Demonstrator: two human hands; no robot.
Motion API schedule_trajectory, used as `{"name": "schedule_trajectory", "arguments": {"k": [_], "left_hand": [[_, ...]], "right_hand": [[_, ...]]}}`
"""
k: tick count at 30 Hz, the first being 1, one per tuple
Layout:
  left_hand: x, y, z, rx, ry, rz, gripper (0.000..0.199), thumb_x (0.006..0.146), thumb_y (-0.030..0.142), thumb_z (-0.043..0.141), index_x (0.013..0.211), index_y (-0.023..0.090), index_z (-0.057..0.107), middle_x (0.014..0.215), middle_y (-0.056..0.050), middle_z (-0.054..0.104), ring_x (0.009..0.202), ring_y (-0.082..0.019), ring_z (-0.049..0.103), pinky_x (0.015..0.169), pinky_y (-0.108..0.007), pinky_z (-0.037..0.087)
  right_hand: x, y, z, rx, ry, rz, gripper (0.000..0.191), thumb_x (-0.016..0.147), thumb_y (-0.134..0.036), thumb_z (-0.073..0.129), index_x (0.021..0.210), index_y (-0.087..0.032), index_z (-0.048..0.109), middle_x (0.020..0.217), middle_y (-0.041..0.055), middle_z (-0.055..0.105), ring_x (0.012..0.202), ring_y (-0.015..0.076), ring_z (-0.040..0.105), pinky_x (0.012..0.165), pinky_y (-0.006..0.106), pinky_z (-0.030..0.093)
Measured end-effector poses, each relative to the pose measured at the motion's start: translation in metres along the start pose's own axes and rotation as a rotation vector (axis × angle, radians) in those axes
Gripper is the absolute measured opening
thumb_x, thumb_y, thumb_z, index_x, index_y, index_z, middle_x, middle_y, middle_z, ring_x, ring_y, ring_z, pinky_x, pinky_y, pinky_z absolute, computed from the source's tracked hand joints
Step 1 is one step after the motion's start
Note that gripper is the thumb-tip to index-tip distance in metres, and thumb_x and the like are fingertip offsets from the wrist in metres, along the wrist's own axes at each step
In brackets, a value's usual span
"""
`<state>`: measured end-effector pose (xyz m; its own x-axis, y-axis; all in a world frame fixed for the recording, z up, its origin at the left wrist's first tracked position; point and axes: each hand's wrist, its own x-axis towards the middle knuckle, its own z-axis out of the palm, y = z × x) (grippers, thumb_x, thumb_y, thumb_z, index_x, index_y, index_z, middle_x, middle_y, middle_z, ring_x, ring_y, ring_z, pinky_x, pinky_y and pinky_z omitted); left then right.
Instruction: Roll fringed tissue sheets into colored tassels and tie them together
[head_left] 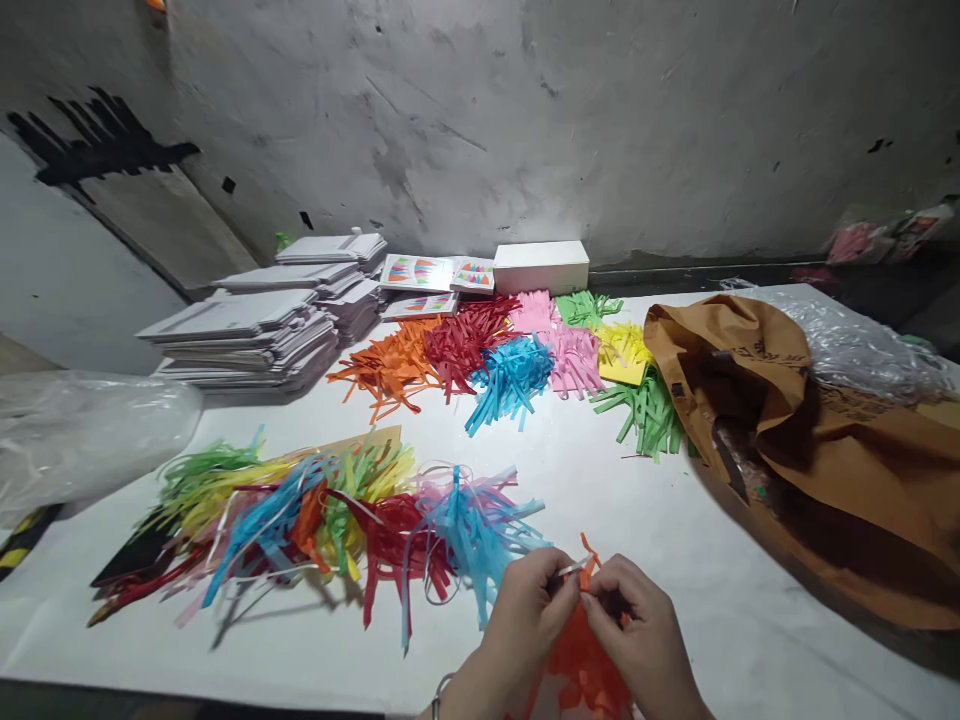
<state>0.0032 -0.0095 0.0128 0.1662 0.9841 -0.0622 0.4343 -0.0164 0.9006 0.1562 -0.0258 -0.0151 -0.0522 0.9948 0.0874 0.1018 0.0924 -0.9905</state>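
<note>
Close to the table's front edge, my left hand [529, 600] and my right hand [637, 620] are pinched together at the top of an orange tissue paper tassel [585, 665]. A short twisted orange end pokes up between the fingertips. My left fingers also hold a thin white string [576, 566] against it. Below the hands the orange fringe hangs loose, its lower part cut off by the frame. Just left of my left hand lies a blue tassel [472, 530], joined with string to a red tassel [394, 535] and several others in a colourful heap.
Fringed paper bundles, among them an orange one [394, 360] and a blue one [517, 372], lie mid-table. Stacked white packets [247, 330] and a white box [541, 268] stand behind. A large brown paper bag [847, 450] fills the right; clear plastic [90, 430] lies left.
</note>
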Motion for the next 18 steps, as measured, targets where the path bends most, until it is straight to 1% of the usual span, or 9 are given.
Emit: {"name": "schedule_trajectory", "arguments": {"k": [3, 5, 8, 10, 12, 13, 16, 17, 18], "left_hand": [[-0.0008, -0.0027, 0.0009, 0.018, -0.007, 0.027, 0.018, 0.083, 0.022, 0.052, 0.070, 0.017, 0.063, 0.064, -0.001, 0.060, 0.061, -0.015, 0.049, 0.058, -0.024, 0.033], [-0.0009, -0.0055, 0.0008, 0.022, 0.003, 0.049, 0.018, 0.084, 0.022, 0.052, 0.074, 0.017, 0.066, 0.068, -0.003, 0.064, 0.063, -0.016, 0.053, 0.060, -0.025, 0.036], [-0.0002, -0.0089, 0.0006, 0.009, 0.003, 0.075, 0.018, 0.085, 0.021, 0.052, 0.079, 0.017, 0.069, 0.073, -0.005, 0.068, 0.066, -0.017, 0.057, 0.062, -0.025, 0.038], [0.0001, -0.0095, 0.0009, -0.017, -0.013, 0.068, 0.019, 0.086, 0.022, 0.053, 0.078, 0.017, 0.069, 0.071, -0.005, 0.067, 0.065, -0.017, 0.055, 0.061, -0.025, 0.038], [-0.0003, -0.0086, 0.0009, -0.070, -0.048, 0.046, 0.021, 0.088, 0.025, 0.053, 0.075, 0.016, 0.067, 0.069, -0.004, 0.064, 0.065, -0.016, 0.052, 0.060, -0.025, 0.037], [-0.0009, -0.0080, 0.0006, -0.113, -0.073, 0.036, 0.021, 0.089, 0.028, 0.054, 0.078, 0.016, 0.067, 0.071, -0.004, 0.064, 0.066, -0.016, 0.052, 0.061, -0.026, 0.037], [-0.0040, -0.0063, -0.0024, -0.231, -0.106, 0.020, 0.023, 0.093, 0.036, 0.053, 0.102, 0.017, 0.064, 0.081, -0.003, 0.064, 0.072, -0.017, 0.053, 0.065, -0.026, 0.041], [-0.0053, -0.0061, -0.0040, -0.232, -0.099, 0.027, 0.025, 0.095, 0.038, 0.051, 0.106, 0.018, 0.061, 0.082, -0.003, 0.063, 0.072, -0.017, 0.054, 0.066, -0.026, 0.042], [-0.0066, -0.0059, -0.0055, -0.209, -0.086, 0.040, 0.026, 0.098, 0.039, 0.047, 0.104, 0.018, 0.060, 0.082, -0.003, 0.063, 0.072, -0.016, 0.053, 0.066, -0.026, 0.042]], "right_hand": [[0.0022, 0.0000, -0.0008, 0.260, -0.125, 0.202, 0.032, 0.081, -0.049, 0.074, 0.074, -0.020, 0.063, 0.073, 0.0011, 0.059, 0.069, 0.0172, 0.054, 0.063, 0.027, 0.044], [0.0035, -0.0020, -0.0020, 0.321, -0.180, 0.279, 0.034, 0.082, -0.052, 0.074, 0.078, -0.019, 0.067, 0.075, 0.0026, 0.063, 0.073, 0.0188, 0.057, 0.067, 0.028, 0.046], [0.0039, -0.0043, -0.0030, 0.217, -0.193, 0.246, 0.036, 0.087, -0.052, 0.068, 0.078, -0.018, 0.071, 0.077, 0.0042, 0.065, 0.076, 0.0196, 0.056, 0.069, 0.029, 0.045], [0.0026, -0.0029, -0.0024, 0.205, -0.197, 0.236, 0.036, 0.085, -0.051, 0.071, 0.072, -0.018, 0.070, 0.073, 0.0035, 0.064, 0.072, 0.0183, 0.054, 0.066, 0.028, 0.043], [0.0003, 0.0006, -0.0010, 0.304, -0.170, 0.273, 0.036, 0.080, -0.050, 0.076, 0.067, -0.018, 0.068, 0.068, 0.0012, 0.060, 0.066, 0.0160, 0.050, 0.062, 0.026, 0.041], [-0.0010, 0.0025, -0.0003, 0.381, -0.149, 0.303, 0.036, 0.078, -0.049, 0.078, 0.065, -0.018, 0.067, 0.065, -0.0002, 0.057, 0.063, 0.0146, 0.048, 0.060, 0.026, 0.040], [-0.0043, 0.0054, -0.0003, 0.580, -0.101, 0.362, 0.031, 0.079, -0.045, 0.079, 0.068, -0.019, 0.066, 0.064, -0.0026, 0.053, 0.059, 0.0120, 0.045, 0.058, 0.024, 0.040], [-0.0048, 0.0048, -0.0013, 0.602, -0.090, 0.363, 0.029, 0.080, -0.044, 0.078, 0.070, -0.019, 0.067, 0.065, -0.0024, 0.054, 0.061, 0.0122, 0.047, 0.059, 0.024, 0.041], [-0.0050, 0.0037, -0.0026, 0.600, -0.084, 0.354, 0.027, 0.081, -0.043, 0.078, 0.073, -0.019, 0.068, 0.068, -0.0013, 0.057, 0.064, 0.0133, 0.049, 0.062, 0.024, 0.043]]}}
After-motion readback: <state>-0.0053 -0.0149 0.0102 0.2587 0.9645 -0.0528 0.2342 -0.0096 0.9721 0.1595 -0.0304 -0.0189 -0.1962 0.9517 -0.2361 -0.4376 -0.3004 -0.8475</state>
